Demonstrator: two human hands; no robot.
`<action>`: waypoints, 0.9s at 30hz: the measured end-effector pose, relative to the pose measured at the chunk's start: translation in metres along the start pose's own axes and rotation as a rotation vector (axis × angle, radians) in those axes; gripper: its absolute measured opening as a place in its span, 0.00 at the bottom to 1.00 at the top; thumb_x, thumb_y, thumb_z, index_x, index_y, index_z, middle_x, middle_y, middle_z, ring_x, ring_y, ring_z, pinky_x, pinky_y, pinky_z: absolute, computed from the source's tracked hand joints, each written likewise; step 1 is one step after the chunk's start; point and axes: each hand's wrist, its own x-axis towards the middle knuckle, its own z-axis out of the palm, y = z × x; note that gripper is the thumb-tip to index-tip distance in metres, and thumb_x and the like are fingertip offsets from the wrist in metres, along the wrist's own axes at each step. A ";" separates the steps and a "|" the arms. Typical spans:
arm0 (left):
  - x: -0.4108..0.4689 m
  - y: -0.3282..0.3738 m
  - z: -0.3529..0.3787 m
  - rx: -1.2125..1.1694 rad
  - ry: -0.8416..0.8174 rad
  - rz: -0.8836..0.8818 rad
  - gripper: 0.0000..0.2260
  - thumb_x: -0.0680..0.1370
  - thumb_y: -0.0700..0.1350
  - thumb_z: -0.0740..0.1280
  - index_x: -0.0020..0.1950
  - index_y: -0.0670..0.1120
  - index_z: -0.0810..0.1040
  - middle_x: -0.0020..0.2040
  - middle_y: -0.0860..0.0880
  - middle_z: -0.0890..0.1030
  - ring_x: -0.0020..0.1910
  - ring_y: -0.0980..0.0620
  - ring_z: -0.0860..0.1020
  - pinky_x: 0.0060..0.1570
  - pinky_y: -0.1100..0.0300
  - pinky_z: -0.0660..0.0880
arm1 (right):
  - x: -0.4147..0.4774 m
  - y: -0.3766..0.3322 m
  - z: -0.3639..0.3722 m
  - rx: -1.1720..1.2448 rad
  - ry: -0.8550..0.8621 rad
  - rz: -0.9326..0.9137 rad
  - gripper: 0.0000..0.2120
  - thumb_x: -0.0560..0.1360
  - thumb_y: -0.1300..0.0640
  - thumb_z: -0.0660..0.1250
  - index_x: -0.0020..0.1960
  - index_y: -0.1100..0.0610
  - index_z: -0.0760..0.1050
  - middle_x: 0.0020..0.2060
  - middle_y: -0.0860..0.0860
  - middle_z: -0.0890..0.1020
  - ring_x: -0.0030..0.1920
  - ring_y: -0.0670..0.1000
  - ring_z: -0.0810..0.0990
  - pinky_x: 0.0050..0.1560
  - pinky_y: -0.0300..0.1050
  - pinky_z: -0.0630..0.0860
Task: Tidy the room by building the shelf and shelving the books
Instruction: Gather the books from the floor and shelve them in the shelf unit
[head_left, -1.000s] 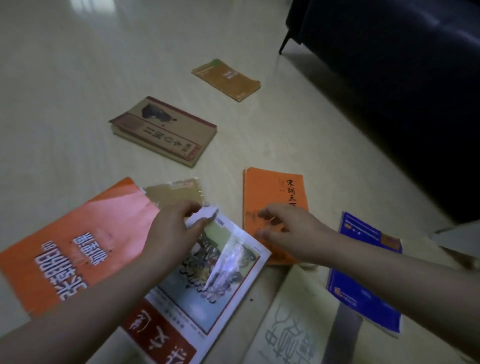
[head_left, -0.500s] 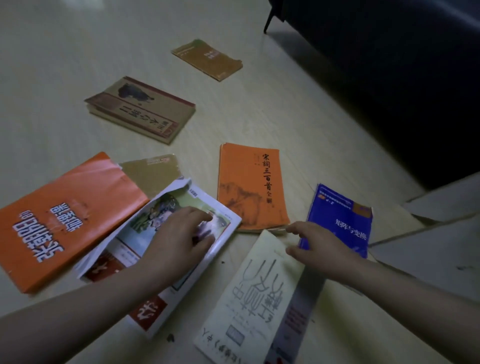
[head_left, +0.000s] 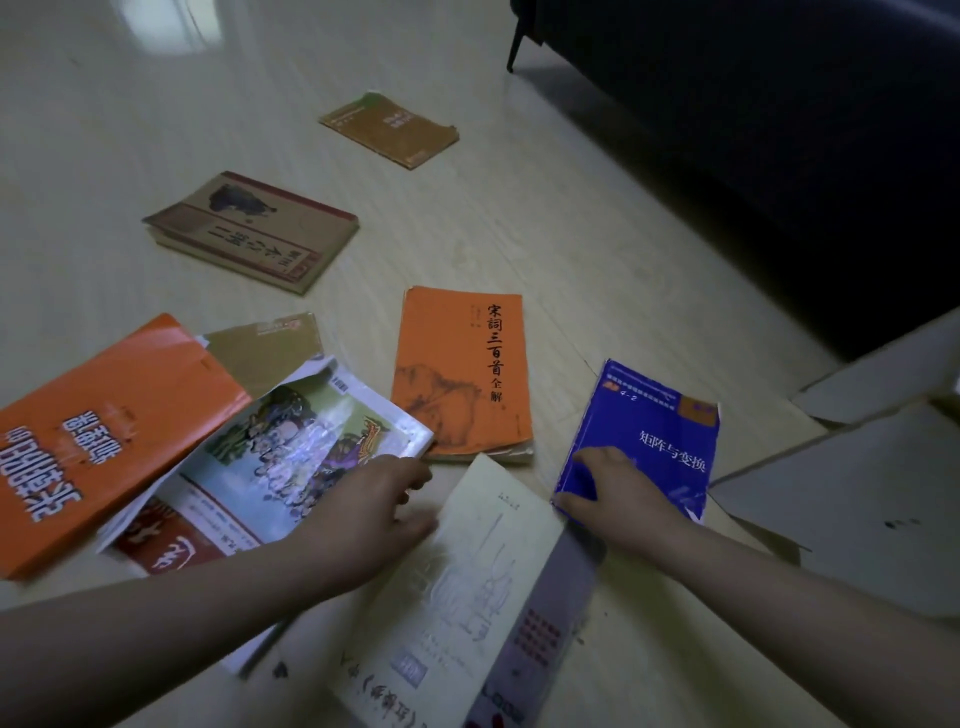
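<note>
On the floor (head_left: 519, 218), the left hand (head_left: 374, 512) lies with fingers straight and close together on the picture book's (head_left: 291, 467) near corner, beside the cream book (head_left: 467, 587). The right hand (head_left: 618, 499) covers the blue book's (head_left: 660, 431) near-left corner; I cannot tell whether its fingers grip it.

pale floor (head_left: 545, 249), scattered books (head_left: 462, 379), white boards (head_left: 852, 499)

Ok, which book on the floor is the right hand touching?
The blue book, the only blue cover, right of the small orange book; the right hand touches its near-left corner.
</note>
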 end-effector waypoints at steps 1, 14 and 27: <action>-0.001 0.000 0.003 0.000 -0.007 -0.022 0.16 0.75 0.52 0.68 0.62 0.50 0.75 0.53 0.55 0.75 0.48 0.59 0.75 0.48 0.64 0.73 | 0.004 0.001 0.004 0.004 0.009 0.018 0.30 0.76 0.43 0.64 0.72 0.56 0.62 0.68 0.53 0.67 0.65 0.53 0.69 0.59 0.46 0.70; 0.011 -0.017 -0.003 -0.027 0.122 -0.084 0.16 0.76 0.49 0.68 0.63 0.46 0.76 0.58 0.49 0.77 0.55 0.51 0.76 0.56 0.56 0.73 | 0.040 0.015 0.029 -0.103 0.159 0.218 0.41 0.72 0.36 0.66 0.73 0.61 0.58 0.74 0.58 0.59 0.73 0.59 0.60 0.68 0.56 0.68; 0.038 -0.073 -0.046 0.144 0.279 -0.254 0.28 0.74 0.49 0.71 0.71 0.44 0.68 0.67 0.42 0.71 0.63 0.42 0.70 0.61 0.50 0.67 | 0.051 -0.007 0.020 0.161 0.343 0.265 0.22 0.72 0.67 0.64 0.65 0.63 0.66 0.61 0.59 0.73 0.61 0.59 0.73 0.52 0.49 0.76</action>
